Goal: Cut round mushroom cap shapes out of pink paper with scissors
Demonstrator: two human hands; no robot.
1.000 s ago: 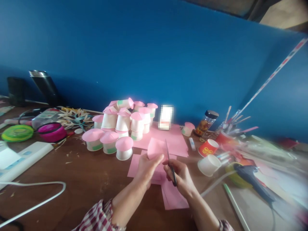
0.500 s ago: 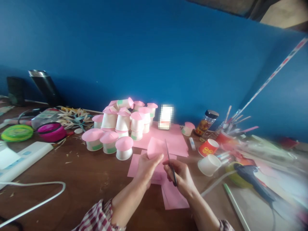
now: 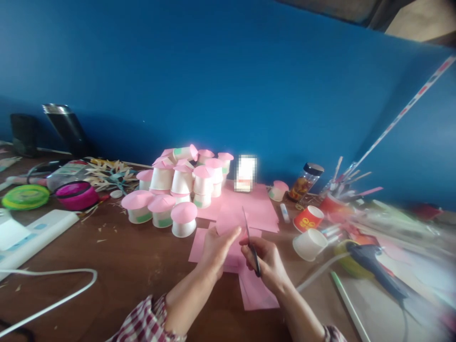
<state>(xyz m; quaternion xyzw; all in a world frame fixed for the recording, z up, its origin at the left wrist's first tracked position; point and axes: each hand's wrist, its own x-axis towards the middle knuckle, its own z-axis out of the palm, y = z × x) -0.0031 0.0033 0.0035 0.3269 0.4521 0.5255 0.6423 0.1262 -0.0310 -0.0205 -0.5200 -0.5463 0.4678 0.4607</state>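
Observation:
My left hand (image 3: 216, 251) pinches a piece of pink paper (image 3: 228, 219) between thumb and fingers, over the middle of the table. My right hand (image 3: 265, 262) is closed round the dark handles of a pair of scissors (image 3: 254, 256). Their thin blades point up and away, close against the right edge of the held paper. Whether the blades are cutting into it I cannot tell. Beneath both hands lie loose pink sheets (image 3: 258, 292), and a larger pink sheet (image 3: 263, 209) is spread behind them.
Several white paper cups with pink tops (image 3: 183, 218) are grouped and stacked left of centre. A bright blurred-out screen (image 3: 245, 172) stands behind. To the right are a red cup (image 3: 309, 217), a white cup (image 3: 310, 244), a jar (image 3: 306, 180) and a glue gun (image 3: 377, 270). A power strip (image 3: 39, 237) lies left.
The held pink paper has tilted down, from standing raised and curved to lying flatter. The scissors have shifted very slightly left; both hands stay almost in place.

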